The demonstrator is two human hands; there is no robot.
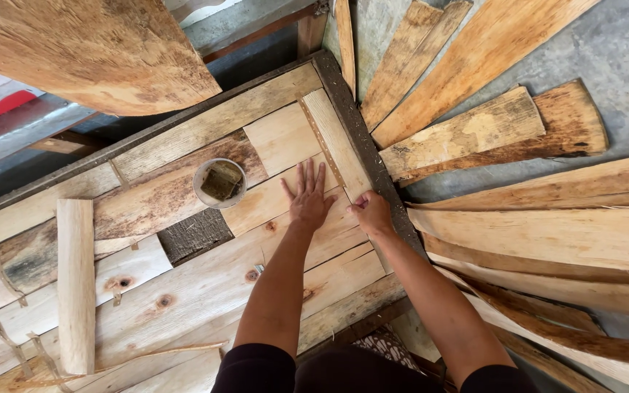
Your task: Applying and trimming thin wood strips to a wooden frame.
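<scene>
My left hand (309, 198) lies flat, fingers spread, on the pale boards of a wooden panel (205, 280) set in a dark frame. My right hand (373, 213) is closed at the panel's right edge, pinching something small that I cannot make out, beside a narrow light board (335, 140) that runs along the frame. A small round tin (220, 183) holding a dark block stands on the panel left of my left hand. A rounded pale wooden piece (76, 280) lies loose on the panel's left part.
Several long rough wood slabs (547, 233) fan out over the grey concrete floor (620, 51) to the right. A large curved slab (96, 47) hangs over the upper left. A dark gap (195, 234) shows between boards.
</scene>
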